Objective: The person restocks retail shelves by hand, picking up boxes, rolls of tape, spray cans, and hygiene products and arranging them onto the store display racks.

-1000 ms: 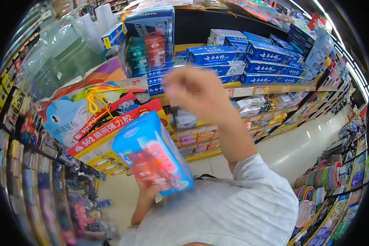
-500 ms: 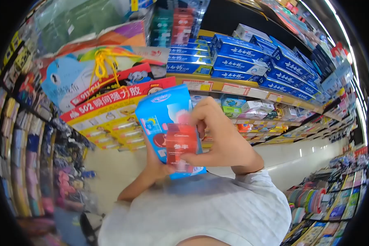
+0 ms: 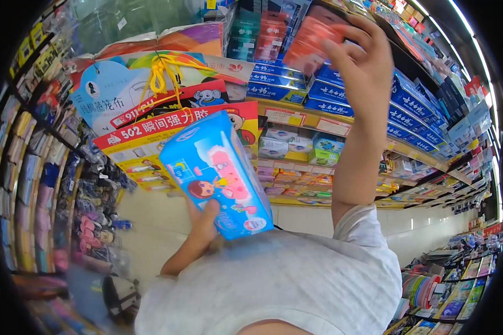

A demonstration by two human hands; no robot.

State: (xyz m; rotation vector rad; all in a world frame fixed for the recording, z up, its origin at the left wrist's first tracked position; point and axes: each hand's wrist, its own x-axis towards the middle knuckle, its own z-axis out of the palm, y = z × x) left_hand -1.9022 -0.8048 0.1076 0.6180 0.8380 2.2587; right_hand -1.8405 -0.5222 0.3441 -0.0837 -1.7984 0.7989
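My left hand (image 3: 205, 223) grips the lower left side of a blue box-shaped pack (image 3: 229, 184) with a cartoon girl printed on it, held tilted in front of my chest. Up at the shelf, my right hand (image 3: 366, 61) has its fingers closed on the right end of a red packet (image 3: 308, 47), which is blurred by motion. Just left of that packet stand a similar red packet (image 3: 271, 34) and a green one (image 3: 244, 36). Blue toothpaste boxes (image 3: 276, 88) lie stacked beneath it.
Hanging cards, among them a red and yellow glue card (image 3: 151, 134), project from the shelf on the left. Lower shelves hold small boxes (image 3: 327, 149). Another rack (image 3: 28, 184) runs along the far left, and goods (image 3: 425, 287) fill the lower right.
My right hand has carried the red packet from in front of the blue pack up and right to the shelf. The blue pack has shifted slightly left, still in my left hand.
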